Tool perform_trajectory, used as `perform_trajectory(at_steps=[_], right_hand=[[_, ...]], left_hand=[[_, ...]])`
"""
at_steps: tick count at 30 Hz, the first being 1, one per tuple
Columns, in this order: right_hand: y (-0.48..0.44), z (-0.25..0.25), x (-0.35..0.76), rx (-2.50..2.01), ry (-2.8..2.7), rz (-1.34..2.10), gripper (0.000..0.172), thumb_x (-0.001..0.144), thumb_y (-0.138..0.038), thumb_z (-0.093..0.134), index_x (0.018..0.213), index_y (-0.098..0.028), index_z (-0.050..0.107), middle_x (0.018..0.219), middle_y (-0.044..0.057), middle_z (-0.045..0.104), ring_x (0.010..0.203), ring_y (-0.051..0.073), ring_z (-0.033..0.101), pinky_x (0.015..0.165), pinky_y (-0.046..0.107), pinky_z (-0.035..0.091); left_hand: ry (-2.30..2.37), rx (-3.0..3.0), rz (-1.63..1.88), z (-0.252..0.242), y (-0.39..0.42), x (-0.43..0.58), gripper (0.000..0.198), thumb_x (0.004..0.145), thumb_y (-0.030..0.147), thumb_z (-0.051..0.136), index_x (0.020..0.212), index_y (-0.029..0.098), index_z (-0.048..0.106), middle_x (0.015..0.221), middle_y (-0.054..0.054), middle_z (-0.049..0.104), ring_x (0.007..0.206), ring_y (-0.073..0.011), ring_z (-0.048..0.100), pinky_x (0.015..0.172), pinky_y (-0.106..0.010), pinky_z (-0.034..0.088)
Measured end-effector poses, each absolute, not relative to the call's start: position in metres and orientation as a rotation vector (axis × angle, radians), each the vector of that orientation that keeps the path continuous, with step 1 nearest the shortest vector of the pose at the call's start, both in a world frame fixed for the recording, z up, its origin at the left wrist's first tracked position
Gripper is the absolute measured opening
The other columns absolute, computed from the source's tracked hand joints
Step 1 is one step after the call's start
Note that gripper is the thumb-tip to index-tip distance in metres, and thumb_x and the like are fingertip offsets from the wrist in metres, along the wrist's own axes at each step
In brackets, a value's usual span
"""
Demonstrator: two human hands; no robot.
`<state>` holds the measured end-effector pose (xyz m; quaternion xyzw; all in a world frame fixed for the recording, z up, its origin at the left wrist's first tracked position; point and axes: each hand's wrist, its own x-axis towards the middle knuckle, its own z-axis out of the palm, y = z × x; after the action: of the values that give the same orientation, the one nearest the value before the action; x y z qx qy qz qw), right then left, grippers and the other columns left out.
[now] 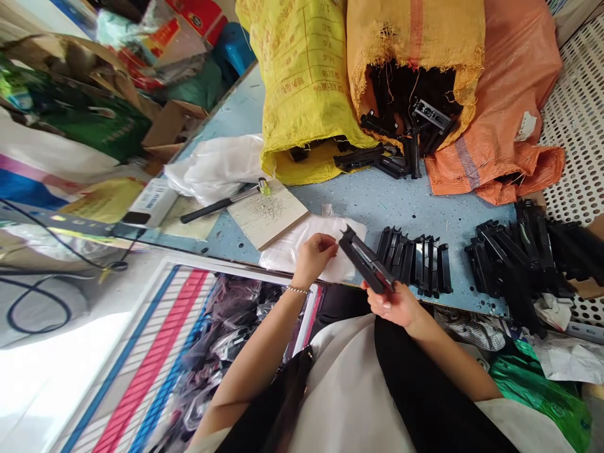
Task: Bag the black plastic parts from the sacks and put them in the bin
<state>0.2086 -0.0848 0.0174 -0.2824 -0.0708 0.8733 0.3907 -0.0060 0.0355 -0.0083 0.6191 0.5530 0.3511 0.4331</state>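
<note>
My right hand [394, 304] grips one end of a long black plastic part [364, 259], tilted above the table's front edge. My left hand [315, 257] is closed in a pinch just left of that part's far end, over a stack of clear plastic bags [346, 228]. Whatever its fingertips hold, if anything, cannot be made out. To the right of the held part, several similar black parts [413, 261] lie side by side in a row. Beyond the bags sits a board [268, 214] with a speckled, worn top, and a hammer [226, 202] rests with its head on it.
Yellow [306, 82] and orange woven sacks [418, 38] stand at the back, black parts spilling out. A heap of black parts [514, 248] lies at right. Below the table edge, a striped bin [155, 352] holds bagged items. A white box [151, 202] sits at left.
</note>
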Motion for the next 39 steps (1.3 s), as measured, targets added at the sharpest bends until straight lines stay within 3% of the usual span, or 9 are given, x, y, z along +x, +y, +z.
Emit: perform_trajectory(at_steps=[7, 11, 19, 23, 26, 30, 32, 35, 39], right_hand=[[-0.089, 0.017, 0.199, -0.642, -0.097, 2.201, 0.03, 0.089, -0.037, 0.065, 0.095, -0.008, 0.069, 0.054, -0.007, 0.045, 0.043, 0.004, 0.025, 0.043, 0.016, 0.028], [-0.084, 0.008, 0.195, -0.542, -0.116, 2.331, 0.029, 0.088, -0.036, 0.065, 0.098, -0.008, 0.067, 0.054, -0.009, 0.04, 0.043, 0.004, 0.018, 0.042, 0.016, 0.023], [-0.058, 0.001, 0.19, -0.512, -0.049, 2.276, 0.025, 0.093, -0.033, 0.061, 0.097, -0.009, 0.067, 0.053, -0.01, 0.034, 0.042, 0.005, 0.017, 0.041, 0.016, 0.026], [-0.056, 0.01, 0.199, -0.529, -0.06, 2.091, 0.024, 0.093, -0.036, 0.062, 0.097, -0.013, 0.067, 0.053, -0.011, 0.03, 0.041, 0.006, 0.019, 0.042, 0.014, 0.028], [-0.062, 0.011, 0.203, -0.516, -0.101, 2.153, 0.025, 0.092, -0.038, 0.063, 0.097, -0.014, 0.067, 0.052, -0.011, 0.027, 0.04, 0.006, 0.017, 0.042, 0.015, 0.028], [-0.072, 0.01, 0.199, -0.462, -0.116, 2.243, 0.026, 0.092, -0.038, 0.063, 0.098, -0.013, 0.067, 0.052, -0.012, 0.028, 0.041, 0.006, 0.013, 0.041, 0.016, 0.027], [-0.073, 0.01, 0.198, -0.47, -0.108, 2.187, 0.026, 0.091, -0.038, 0.064, 0.098, -0.013, 0.067, 0.052, -0.012, 0.028, 0.042, 0.006, 0.012, 0.04, 0.017, 0.026], [-0.068, 0.013, 0.197, -0.61, -0.173, 2.06, 0.027, 0.089, -0.041, 0.066, 0.092, -0.014, 0.066, 0.052, -0.012, 0.028, 0.042, 0.005, 0.013, 0.04, 0.018, 0.024], [-0.066, 0.019, 0.187, -1.068, -0.526, 1.732, 0.034, 0.084, -0.048, 0.07, 0.071, -0.018, 0.058, 0.05, -0.009, 0.037, 0.043, 0.006, 0.027, 0.042, 0.02, 0.025]], left_hand=[[1.303, 2.269, 0.809, -0.001, 0.026, -0.021, 0.039, 0.088, 0.007, 0.04, 0.108, 0.019, 0.071, 0.125, -0.013, 0.068, 0.112, -0.0256, 0.064, 0.097, -0.046, 0.055], [1.289, 2.235, 0.858, 0.002, 0.03, -0.021, 0.053, 0.088, 0.006, 0.041, 0.139, 0.018, 0.054, 0.14, -0.014, 0.058, 0.129, -0.0244, 0.057, 0.107, -0.042, 0.052], [0.918, 2.416, 0.856, 0.026, -0.015, -0.008, 0.078, 0.085, -0.002, 0.038, 0.158, 0.023, 0.025, 0.152, -0.015, 0.046, 0.141, -0.0243, 0.047, 0.112, -0.04, 0.048], [1.154, 2.223, 0.984, 0.027, -0.029, -0.007, 0.058, 0.091, 0.008, 0.046, 0.147, 0.022, 0.045, 0.139, -0.016, 0.056, 0.11, -0.0198, 0.066, 0.092, -0.033, 0.058], [1.461, 1.983, 1.163, 0.02, -0.011, -0.01, 0.031, 0.09, 0.024, 0.061, 0.12, 0.018, 0.065, 0.118, -0.012, 0.066, 0.082, -0.0146, 0.065, 0.078, -0.031, 0.058], [1.575, 1.935, 1.376, 0.014, 0.019, -0.008, 0.007, 0.09, 0.022, 0.062, 0.09, 0.017, 0.067, 0.091, -0.006, 0.066, 0.074, -0.014, 0.062, 0.071, -0.029, 0.056], [1.483, 2.076, 1.364, 0.016, 0.021, -0.004, 0.016, 0.093, 0.014, 0.052, 0.089, 0.017, 0.068, 0.093, -0.007, 0.067, 0.08, -0.0151, 0.064, 0.075, -0.03, 0.056], [1.097, 2.343, 1.209, 0.023, 0.003, 0.004, 0.036, 0.095, 0.007, 0.041, 0.118, 0.019, 0.066, 0.119, -0.012, 0.067, 0.105, -0.0181, 0.067, 0.092, -0.034, 0.056], [0.656, 2.486, 0.993, 0.03, -0.029, 0.018, 0.061, 0.095, 0.007, 0.04, 0.154, 0.021, 0.034, 0.144, -0.018, 0.055, 0.126, -0.0241, 0.06, 0.101, -0.041, 0.055]])
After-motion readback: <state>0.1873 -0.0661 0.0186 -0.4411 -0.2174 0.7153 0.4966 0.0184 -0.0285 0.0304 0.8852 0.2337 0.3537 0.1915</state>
